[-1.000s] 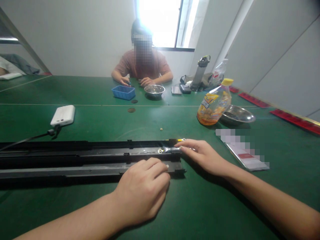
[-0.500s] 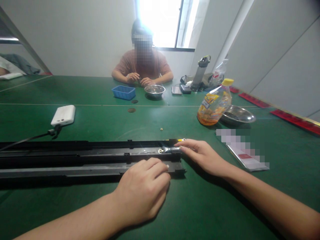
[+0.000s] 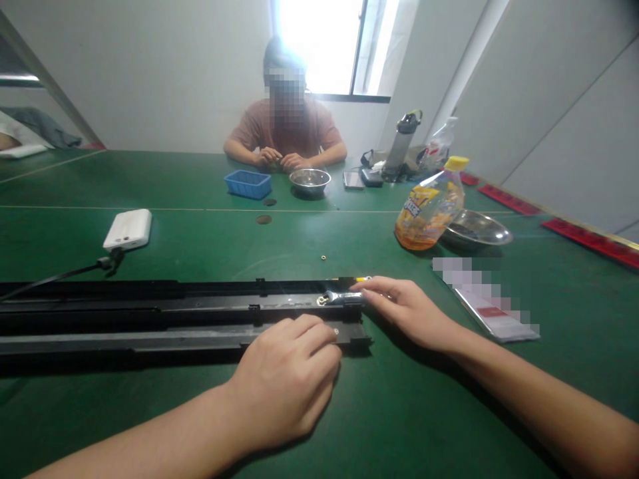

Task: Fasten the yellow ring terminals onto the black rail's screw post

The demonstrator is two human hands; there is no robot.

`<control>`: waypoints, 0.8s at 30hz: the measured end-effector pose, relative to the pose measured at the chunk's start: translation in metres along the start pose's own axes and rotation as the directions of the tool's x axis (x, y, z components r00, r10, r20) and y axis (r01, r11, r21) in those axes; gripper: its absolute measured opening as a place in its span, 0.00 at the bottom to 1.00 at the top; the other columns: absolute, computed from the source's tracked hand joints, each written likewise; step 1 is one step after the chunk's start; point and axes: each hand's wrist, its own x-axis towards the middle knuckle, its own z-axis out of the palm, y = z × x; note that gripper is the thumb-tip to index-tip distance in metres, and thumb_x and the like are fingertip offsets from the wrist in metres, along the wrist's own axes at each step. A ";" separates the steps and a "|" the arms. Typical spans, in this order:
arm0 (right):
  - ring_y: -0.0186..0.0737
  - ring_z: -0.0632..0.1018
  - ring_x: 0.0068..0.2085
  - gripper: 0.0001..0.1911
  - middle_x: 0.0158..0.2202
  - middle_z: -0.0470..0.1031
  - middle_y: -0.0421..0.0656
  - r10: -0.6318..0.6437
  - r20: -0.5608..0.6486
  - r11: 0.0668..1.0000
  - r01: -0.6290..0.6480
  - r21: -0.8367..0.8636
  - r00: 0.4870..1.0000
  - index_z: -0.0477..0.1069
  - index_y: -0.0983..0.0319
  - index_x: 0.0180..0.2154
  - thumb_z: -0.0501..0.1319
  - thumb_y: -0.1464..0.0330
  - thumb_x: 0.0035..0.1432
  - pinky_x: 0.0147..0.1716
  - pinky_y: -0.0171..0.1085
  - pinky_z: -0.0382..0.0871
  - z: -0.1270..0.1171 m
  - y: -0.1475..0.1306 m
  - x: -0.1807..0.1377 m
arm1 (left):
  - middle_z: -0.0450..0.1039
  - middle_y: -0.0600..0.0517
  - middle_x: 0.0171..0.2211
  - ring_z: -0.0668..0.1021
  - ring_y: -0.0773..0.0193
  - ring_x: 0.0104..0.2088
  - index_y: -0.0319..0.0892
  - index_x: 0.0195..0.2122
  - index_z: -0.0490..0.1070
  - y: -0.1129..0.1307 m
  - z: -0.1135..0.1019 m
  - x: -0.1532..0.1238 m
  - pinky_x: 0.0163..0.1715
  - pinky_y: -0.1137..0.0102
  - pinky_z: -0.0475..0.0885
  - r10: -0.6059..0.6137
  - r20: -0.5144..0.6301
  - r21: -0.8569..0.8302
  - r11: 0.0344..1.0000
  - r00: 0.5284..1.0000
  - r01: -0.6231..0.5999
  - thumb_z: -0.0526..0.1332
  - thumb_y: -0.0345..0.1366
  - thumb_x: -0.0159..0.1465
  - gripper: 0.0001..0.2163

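Note:
Two long black rails [image 3: 200, 332] lie side by side, running in from the left edge. My right hand [image 3: 407, 309] pinches a silver wrench [image 3: 344, 297] near the right end of the far rail. The wrench's head is at a small brass-coloured nut [image 3: 321, 301] inside that rail's channel. My left hand [image 3: 289, 382] is curled over the near rail close to its right end, its fingertips hidden behind the knuckles. A small light-coloured fastener [image 3: 336, 331] shows just beyond its fingers. Past the rails, a loose brass-coloured nut [image 3: 323, 257] lies on the green table [image 3: 210, 246].
A yellow-capped bottle [image 3: 429, 206], a metal bowl [image 3: 476, 229] and a phone-like flat object [image 3: 486, 299] stand to the right. At left sits a white box [image 3: 128, 229] beside a black cable [image 3: 60, 274]. Opposite, a person sits behind a blue basket [image 3: 248, 185] and another bowl [image 3: 310, 183].
The wrench has turned very slightly at the nut, with my right hand shifting a little. My left hand stays on the near rail.

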 end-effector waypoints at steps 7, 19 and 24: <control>0.49 0.83 0.52 0.16 0.53 0.85 0.45 -0.028 0.016 0.999 0.028 -0.027 0.999 0.83 0.57 0.51 0.60 0.59 0.73 0.57 0.46 0.74 0.000 0.003 0.000 | 0.77 0.48 0.49 0.76 0.51 0.49 0.43 0.46 0.75 0.001 0.001 -0.002 0.44 0.56 0.75 -0.004 -0.005 0.001 1.000 1.000 0.004 0.59 0.33 0.72 0.06; 0.49 0.83 0.52 0.16 0.53 0.85 0.46 -0.030 0.013 0.998 0.031 -0.057 0.999 0.83 0.58 0.52 0.60 0.60 0.73 0.57 0.47 0.75 0.002 0.003 -0.001 | 0.78 0.48 0.49 0.77 0.51 0.50 0.43 0.47 0.75 0.001 0.001 -0.001 0.45 0.55 0.76 -0.004 -0.006 -0.002 1.000 1.000 0.004 0.59 0.33 0.71 0.07; 0.50 0.84 0.52 0.16 0.53 0.85 0.47 -0.024 0.027 0.996 0.027 -0.085 0.999 0.83 0.59 0.52 0.60 0.61 0.73 0.56 0.47 0.76 0.002 0.000 -0.001 | 0.78 0.48 0.49 0.76 0.51 0.50 0.43 0.47 0.75 0.001 0.001 -0.001 0.45 0.55 0.76 -0.001 -0.012 -0.002 1.000 1.000 0.001 0.58 0.33 0.72 0.07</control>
